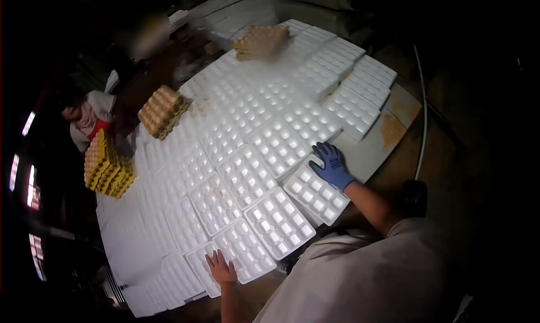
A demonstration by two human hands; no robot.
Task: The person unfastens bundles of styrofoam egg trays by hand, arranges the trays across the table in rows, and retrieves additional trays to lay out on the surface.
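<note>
My left hand (pixel 223 268), bare, rests with its fingers spread on a white foam egg tray (pixel 197 260) at the near edge of the table. A blue glove with dark fingertips covers my right hand (pixel 332 166). Its fingers are stretched out and its thumb stands apart, over the far corner of another white egg tray (pixel 316 192). That tray sits slightly askew at the near right edge. Between my hands lie more white trays (pixel 279 223) with rows of hollow cups.
White trays cover most of the table (pixel 394 117). Egg stacks stand on the far side: one in yellow trays (pixel 112 174), one in brownish trays (pixel 163 112), another farther back (pixel 261 41). A person (pixel 93 117) is beyond the far left edge. A pale cable (pixel 422 115) hangs at right.
</note>
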